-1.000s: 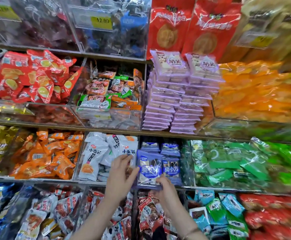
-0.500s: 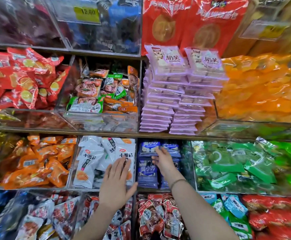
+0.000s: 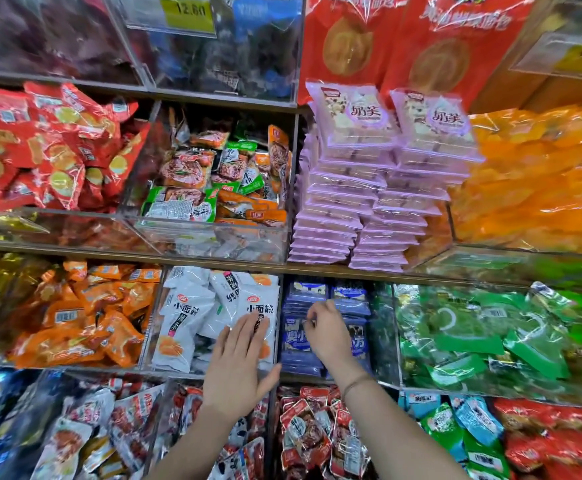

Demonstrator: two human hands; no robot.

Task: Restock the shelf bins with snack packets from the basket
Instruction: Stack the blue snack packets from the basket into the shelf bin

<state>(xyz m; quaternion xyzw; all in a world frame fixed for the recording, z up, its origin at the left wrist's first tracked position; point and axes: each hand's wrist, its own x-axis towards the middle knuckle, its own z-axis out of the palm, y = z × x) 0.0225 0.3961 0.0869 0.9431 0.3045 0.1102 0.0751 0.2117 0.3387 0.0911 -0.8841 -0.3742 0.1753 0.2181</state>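
A clear bin of blue snack packets (image 3: 348,299) sits on the middle shelf, with the packets standing in rows. My right hand (image 3: 329,336) reaches into it, fingers curled and pinching the top edge of a front blue packet. Beside it on the left is a clear bin of white packets (image 3: 185,317) with black lettering. My left hand (image 3: 239,372) lies flat against the front of that bin, fingers spread and holding nothing. The basket is out of view.
Orange packets (image 3: 85,317) fill the bin to the left and green packets (image 3: 473,341) the bin to the right. Purple packs (image 3: 352,202) are stacked on the shelf above. Small red packets (image 3: 310,431) lie in the bin below my wrists.
My right hand rose from the lower front edge of the blue bin into the packets, and its fingers have curled. My left hand slid down slightly on the white bin's front.
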